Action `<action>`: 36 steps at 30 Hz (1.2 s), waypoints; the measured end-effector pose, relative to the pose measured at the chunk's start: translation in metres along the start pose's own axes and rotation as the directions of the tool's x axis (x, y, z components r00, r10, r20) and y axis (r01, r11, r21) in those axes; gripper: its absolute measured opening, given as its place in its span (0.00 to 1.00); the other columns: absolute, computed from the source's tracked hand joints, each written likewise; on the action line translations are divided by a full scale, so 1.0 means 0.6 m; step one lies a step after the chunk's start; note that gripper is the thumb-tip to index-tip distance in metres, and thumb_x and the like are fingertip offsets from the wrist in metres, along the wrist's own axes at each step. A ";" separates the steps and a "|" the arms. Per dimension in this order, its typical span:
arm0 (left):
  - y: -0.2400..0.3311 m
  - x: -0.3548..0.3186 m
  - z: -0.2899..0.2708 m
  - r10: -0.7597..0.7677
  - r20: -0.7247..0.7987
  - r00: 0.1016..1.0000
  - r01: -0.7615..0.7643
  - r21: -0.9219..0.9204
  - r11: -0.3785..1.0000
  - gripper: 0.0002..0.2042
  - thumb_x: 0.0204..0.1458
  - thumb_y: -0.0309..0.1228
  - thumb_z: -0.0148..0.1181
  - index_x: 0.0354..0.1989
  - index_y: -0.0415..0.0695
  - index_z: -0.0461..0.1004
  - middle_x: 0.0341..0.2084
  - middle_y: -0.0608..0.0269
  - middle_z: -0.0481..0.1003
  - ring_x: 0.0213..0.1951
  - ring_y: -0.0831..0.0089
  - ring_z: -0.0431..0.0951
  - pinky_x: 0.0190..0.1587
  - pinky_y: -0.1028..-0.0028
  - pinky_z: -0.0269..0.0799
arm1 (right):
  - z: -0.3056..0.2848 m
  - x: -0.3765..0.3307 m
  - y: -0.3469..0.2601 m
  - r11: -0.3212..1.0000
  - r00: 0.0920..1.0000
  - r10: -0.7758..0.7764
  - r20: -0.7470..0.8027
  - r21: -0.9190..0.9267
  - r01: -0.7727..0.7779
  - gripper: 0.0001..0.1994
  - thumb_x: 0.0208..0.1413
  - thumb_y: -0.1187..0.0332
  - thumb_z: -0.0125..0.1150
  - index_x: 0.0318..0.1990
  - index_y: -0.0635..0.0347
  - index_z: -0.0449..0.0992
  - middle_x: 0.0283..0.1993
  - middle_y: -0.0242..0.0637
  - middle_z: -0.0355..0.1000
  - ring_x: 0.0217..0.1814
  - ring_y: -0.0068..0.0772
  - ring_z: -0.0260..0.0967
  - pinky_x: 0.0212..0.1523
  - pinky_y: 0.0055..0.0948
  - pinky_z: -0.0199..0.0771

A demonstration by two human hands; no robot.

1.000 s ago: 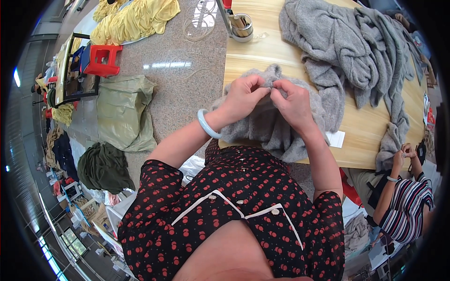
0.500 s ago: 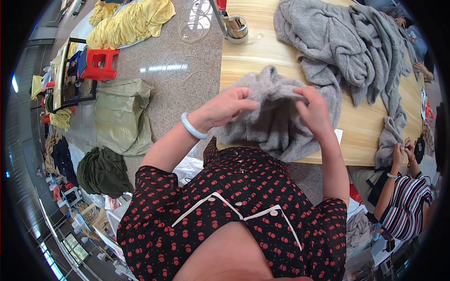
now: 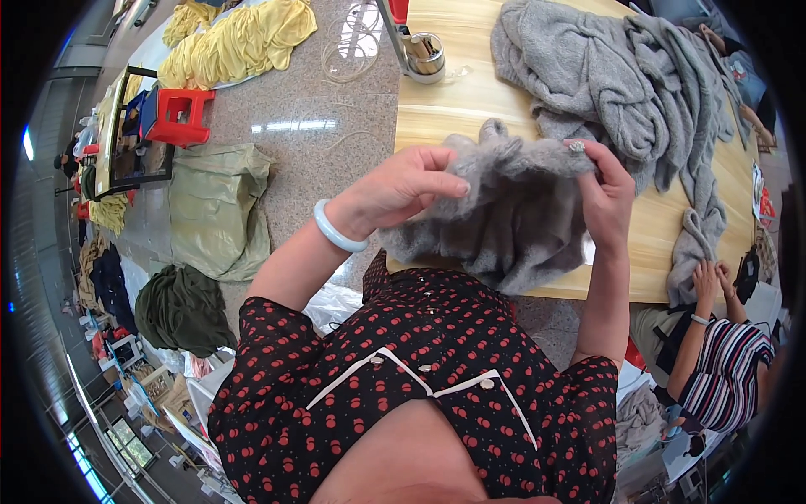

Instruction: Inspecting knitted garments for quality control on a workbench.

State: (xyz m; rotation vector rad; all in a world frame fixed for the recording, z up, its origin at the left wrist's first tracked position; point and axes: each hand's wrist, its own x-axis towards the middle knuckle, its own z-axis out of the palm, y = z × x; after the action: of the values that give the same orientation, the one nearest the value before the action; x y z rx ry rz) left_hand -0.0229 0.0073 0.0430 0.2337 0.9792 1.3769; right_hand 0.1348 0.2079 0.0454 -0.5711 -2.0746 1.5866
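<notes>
Now | left hand (image 3: 401, 190), right hand (image 3: 606, 195) pinching grey knit garment (image 3: 512, 220) | small pale tag (image 3: 577, 146), seemingly, at right grip

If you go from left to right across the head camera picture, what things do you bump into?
Dark green bundle → red stool → pale bracelet → left hand → grey knit piece → right hand → another person's striped sleeve.

- A pale wooden table (image 3: 470, 109) bears everything, the floor beside it speckled grey stone.
- A heap of grey knitwear (image 3: 621, 76) covers its far right part.
- Left of that heap stands a small metal tin (image 3: 424, 55).
- Nearer than the heap, a grey knitted garment (image 3: 504, 227) drapes over the near edge.
</notes>
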 end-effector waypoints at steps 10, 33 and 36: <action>0.011 0.022 0.014 0.125 -0.085 0.988 -0.124 0.018 0.992 0.08 0.50 0.24 0.51 0.38 0.37 0.69 0.33 0.65 0.72 0.34 0.83 0.71 0.37 0.83 0.67 | 0.082 -0.001 -0.048 0.957 0.937 -0.218 0.273 -0.131 0.261 0.11 0.40 0.82 0.52 0.35 0.65 0.71 0.30 0.39 0.70 0.30 0.29 0.68 0.32 0.23 0.66; -0.019 0.030 -0.004 0.656 0.388 0.647 -0.358 0.915 -0.188 0.09 0.42 0.14 0.53 0.33 0.36 0.68 0.30 0.54 0.70 0.28 0.66 0.71 0.31 0.75 0.67 | 0.137 0.008 0.050 0.916 0.929 -0.320 0.185 -0.189 0.353 0.03 0.41 0.72 0.51 0.26 0.59 0.66 0.24 0.41 0.65 0.27 0.48 0.66 0.25 0.41 0.65; -0.028 0.037 -0.012 0.670 0.350 0.655 -0.344 0.927 -0.149 0.09 0.43 0.14 0.52 0.34 0.35 0.67 0.31 0.52 0.70 0.30 0.64 0.72 0.33 0.74 0.67 | 0.140 0.011 0.049 0.933 0.949 -0.300 0.095 -0.177 0.313 0.07 0.40 0.74 0.52 0.31 0.59 0.68 0.27 0.40 0.67 0.28 0.46 0.67 0.27 0.38 0.68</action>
State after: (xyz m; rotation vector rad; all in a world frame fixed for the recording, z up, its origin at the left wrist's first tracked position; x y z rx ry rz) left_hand -0.0185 0.0201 0.0178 1.7735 2.1555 1.1608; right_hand 0.0816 0.1539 -0.0016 -0.2405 -2.2516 1.2543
